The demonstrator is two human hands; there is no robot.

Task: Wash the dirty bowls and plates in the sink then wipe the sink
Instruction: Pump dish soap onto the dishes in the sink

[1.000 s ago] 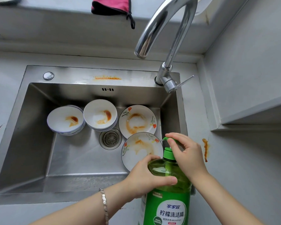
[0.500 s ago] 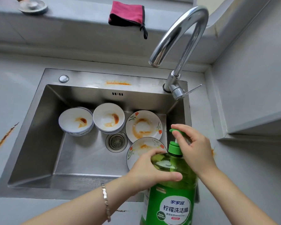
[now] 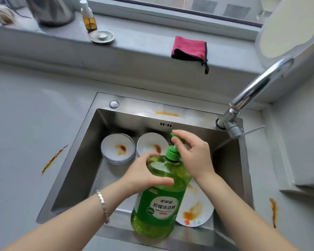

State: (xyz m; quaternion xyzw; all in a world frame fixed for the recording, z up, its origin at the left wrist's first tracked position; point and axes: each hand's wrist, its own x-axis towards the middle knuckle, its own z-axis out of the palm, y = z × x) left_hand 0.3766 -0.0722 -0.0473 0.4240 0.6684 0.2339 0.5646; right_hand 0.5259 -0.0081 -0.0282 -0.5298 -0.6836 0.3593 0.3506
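Two bowls [image 3: 134, 150] behind detergent bottle [image 3: 159, 200]; plate [image 3: 196, 207] half hidden.

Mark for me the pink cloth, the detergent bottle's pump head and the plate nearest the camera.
pink cloth [image 3: 188, 47]: head view, middle of its upper face, on the window ledge.
pump head [image 3: 176, 137]: head view, green top under the right hand's fingers.
plate [image 3: 198, 207]: head view, stained inner face right of the bottle.

Grey stained countertop [image 3: 34, 124], daylit window sill [image 3: 143, 38] beneath a window [image 3: 188, 8].
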